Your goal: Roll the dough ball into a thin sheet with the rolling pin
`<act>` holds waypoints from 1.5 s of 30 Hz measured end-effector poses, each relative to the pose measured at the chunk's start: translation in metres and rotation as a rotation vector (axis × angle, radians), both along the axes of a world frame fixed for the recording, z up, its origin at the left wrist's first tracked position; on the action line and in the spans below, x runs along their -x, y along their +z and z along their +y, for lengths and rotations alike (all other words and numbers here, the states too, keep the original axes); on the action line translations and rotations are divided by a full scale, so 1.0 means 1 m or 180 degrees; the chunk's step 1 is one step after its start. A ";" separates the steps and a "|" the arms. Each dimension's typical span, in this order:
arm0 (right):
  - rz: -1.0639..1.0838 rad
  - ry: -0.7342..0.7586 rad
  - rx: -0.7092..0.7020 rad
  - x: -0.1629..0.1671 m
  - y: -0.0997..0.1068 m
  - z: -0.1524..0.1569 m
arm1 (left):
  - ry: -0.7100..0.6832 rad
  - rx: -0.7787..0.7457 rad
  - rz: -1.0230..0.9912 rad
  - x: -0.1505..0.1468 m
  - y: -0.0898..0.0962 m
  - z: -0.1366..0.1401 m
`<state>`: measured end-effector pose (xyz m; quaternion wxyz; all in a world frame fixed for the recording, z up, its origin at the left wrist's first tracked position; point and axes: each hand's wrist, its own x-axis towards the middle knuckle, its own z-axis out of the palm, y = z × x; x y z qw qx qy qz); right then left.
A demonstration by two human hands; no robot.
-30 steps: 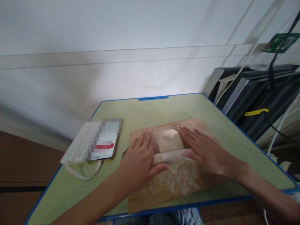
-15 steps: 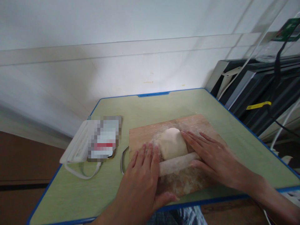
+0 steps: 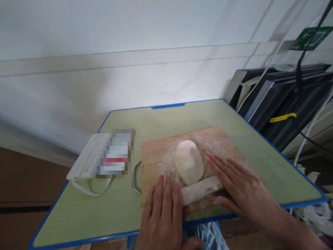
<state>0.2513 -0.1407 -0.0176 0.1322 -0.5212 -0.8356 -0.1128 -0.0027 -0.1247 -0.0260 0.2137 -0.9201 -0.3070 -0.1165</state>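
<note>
A flattened oval of pale dough (image 3: 189, 162) lies on a floured wooden board (image 3: 153, 152). A flour-coated rolling pin (image 3: 200, 190) rests across the board, against the dough's near edge. My left hand (image 3: 162, 211) lies flat over the pin's left end, fingers stretched out. Over the right end, my right hand (image 3: 238, 187) is flat with its fingers extended and its thumb apart. Both hands cover the pin's ends, so only its middle shows. Neither hand is wrapped around it.
The board sits on a green table (image 3: 119, 211) with a blue rim. To the left lie a white face mask (image 3: 88, 156) and a blurred-out phone-like object (image 3: 116, 152). A metal handle (image 3: 134, 178) pokes out beside the board. Dark panels (image 3: 286, 100) and cables stand at right.
Both hands and the rolling pin have moved toward me, off the dough's middle to its near edge. More of the dough shows, and it looks longer. The view has shifted slightly.
</note>
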 end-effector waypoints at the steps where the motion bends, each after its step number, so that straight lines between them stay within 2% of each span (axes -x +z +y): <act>1: 0.0028 -0.0005 0.0020 0.000 0.001 0.000 | 0.0009 0.0011 -0.0005 -0.001 0.001 0.000; 7: 0.0127 0.0118 0.0295 0.001 0.012 0.031 | 0.0290 0.0280 -0.0025 -0.016 0.023 0.026; 11: 0.0204 0.0201 0.0414 -0.002 0.017 0.062 | 0.0579 0.0844 0.0030 -0.023 0.038 0.057; 15: 0.0264 0.0190 0.0681 -0.004 0.018 0.085 | 0.0370 0.1549 0.0005 -0.023 0.048 0.083; 18: 0.0254 0.0107 0.0931 -0.003 0.020 0.092 | 0.0334 0.1724 -0.0036 -0.023 0.052 0.095; 21: 0.0229 0.0071 0.1002 0.000 0.021 0.090 | 0.0455 0.1681 -0.0009 -0.023 0.053 0.098; 29: -0.0063 -0.0252 0.0608 0.007 0.016 0.065 | 0.0661 0.1373 0.0410 -0.023 0.040 0.082; 38: -0.0231 -0.0307 0.0060 0.009 0.004 0.039 | 0.0368 0.0726 0.0300 -0.017 0.034 0.059; 45: -0.0211 -0.0445 -0.0118 0.014 -0.001 0.022 | 0.0180 0.0250 0.0168 -0.014 0.028 0.044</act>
